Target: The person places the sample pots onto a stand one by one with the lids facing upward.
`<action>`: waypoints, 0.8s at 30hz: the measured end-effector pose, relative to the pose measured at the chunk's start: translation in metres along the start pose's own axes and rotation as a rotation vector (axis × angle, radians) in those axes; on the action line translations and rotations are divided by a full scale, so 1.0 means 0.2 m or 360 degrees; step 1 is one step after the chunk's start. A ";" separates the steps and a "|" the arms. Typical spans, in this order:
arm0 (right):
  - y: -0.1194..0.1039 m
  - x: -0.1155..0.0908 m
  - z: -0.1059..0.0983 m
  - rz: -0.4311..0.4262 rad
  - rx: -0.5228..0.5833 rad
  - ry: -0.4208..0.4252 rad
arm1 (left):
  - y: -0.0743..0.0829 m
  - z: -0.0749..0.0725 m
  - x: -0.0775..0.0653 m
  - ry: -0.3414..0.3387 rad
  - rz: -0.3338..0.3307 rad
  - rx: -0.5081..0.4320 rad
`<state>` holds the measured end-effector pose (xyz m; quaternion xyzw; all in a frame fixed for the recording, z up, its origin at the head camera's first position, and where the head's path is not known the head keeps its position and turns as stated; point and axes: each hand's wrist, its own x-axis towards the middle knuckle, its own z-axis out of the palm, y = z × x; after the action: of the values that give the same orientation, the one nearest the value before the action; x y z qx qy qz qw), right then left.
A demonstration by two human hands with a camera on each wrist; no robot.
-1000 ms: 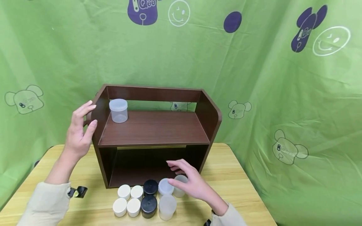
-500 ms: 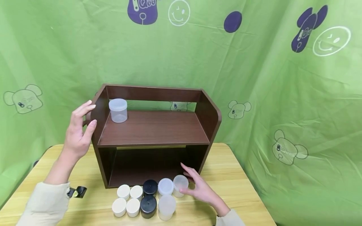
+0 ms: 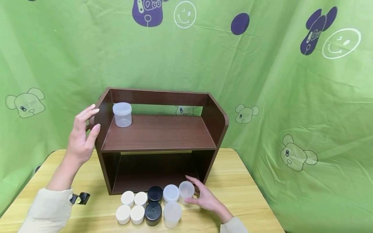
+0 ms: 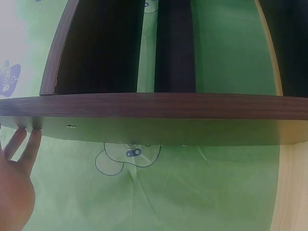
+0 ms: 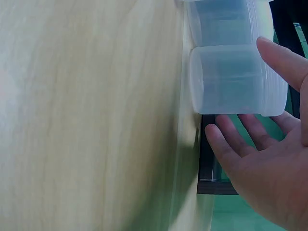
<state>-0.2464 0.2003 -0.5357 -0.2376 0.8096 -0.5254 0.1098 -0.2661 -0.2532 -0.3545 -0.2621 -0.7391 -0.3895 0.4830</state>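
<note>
My left hand (image 3: 80, 139) rests its fingertips against the outer left side of a dark brown two-tier shelf (image 3: 158, 132); the left wrist view shows fingers (image 4: 31, 151) touching that panel. My right hand (image 3: 207, 197) is around the right side of a clear lidded jar (image 3: 186, 191), thumb at the near side, fingers beyond it. In the right wrist view the jar (image 5: 231, 81) stands between thumb and spread fingers, and a firm grip does not show. Left of it are another clear jar (image 3: 171, 193) and, nearer, a third clear jar (image 3: 172, 213).
Two black-lidded jars (image 3: 153, 212) and several small white-lidded jars (image 3: 123, 213) stand left of the clear ones on the wooden table (image 3: 242, 200). One clear jar (image 3: 122, 115) sits at the upper shelf's left end. A green curtain (image 3: 262, 81) hangs behind.
My right hand has moved right and slightly down from above the back clear jars to beside the rightmost one. The left hand stays at the shelf's side.
</note>
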 end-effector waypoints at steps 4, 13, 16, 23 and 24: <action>0.01 0.01 0.01 0.0011 0.0064 -0.0010 | 0.00 0.00 0.00 -0.0006 -0.0001 -0.0003; 0.03 0.02 0.01 -0.0017 0.0042 0.0002 | 0.00 0.00 0.00 -0.0008 -0.0010 0.0003; 0.03 0.01 0.00 -0.0011 0.0054 0.0010 | 0.00 0.00 0.00 -0.0007 -0.0005 0.0006; 0.01 0.01 -0.04 0.0005 0.0007 0.0051 | -0.01 0.00 0.00 -0.0007 0.0004 0.0000; 0.00 0.01 -0.05 0.0002 -0.0008 0.0057 | -0.01 0.00 0.00 -0.0008 0.0003 0.0000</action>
<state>-0.2527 0.2078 -0.5314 -0.2280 0.8129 -0.5274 0.0951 -0.2672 -0.2542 -0.3553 -0.2638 -0.7400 -0.3884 0.4816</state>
